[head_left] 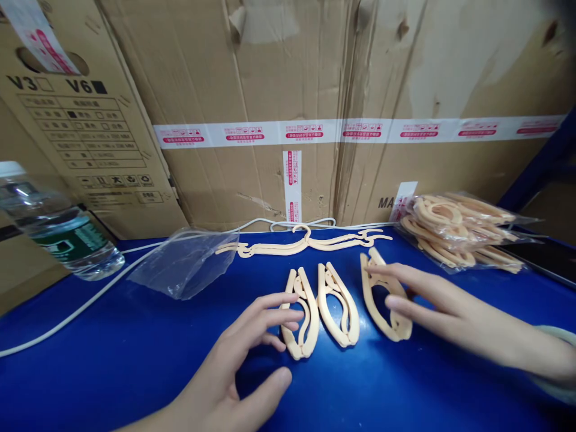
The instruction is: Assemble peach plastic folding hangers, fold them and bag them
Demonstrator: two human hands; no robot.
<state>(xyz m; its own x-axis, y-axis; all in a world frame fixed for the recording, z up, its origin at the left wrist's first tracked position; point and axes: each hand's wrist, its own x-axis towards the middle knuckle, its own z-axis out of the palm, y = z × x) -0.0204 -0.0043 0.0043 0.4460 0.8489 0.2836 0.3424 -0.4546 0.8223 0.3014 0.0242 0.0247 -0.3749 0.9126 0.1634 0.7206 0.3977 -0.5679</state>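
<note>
Three folded beige plastic hangers lie side by side on the blue table [112,360]. My left hand [243,354] is open, its fingertips resting on the left folded hanger [300,318]. The middle folded hanger [338,306] lies untouched between my hands. My right hand [445,312] is open with fingers stretched out, touching the right folded hanger [380,300]. Behind them an unfolded beige hanger [310,243] lies flat across the table.
An empty clear plastic bag [186,264] lies at the left, a water bottle [58,231] on its side farther left. A clear bag of folded hangers [459,231] sits at the right. A white cable [81,306] runs along the table. Cardboard boxes [288,102] wall the back.
</note>
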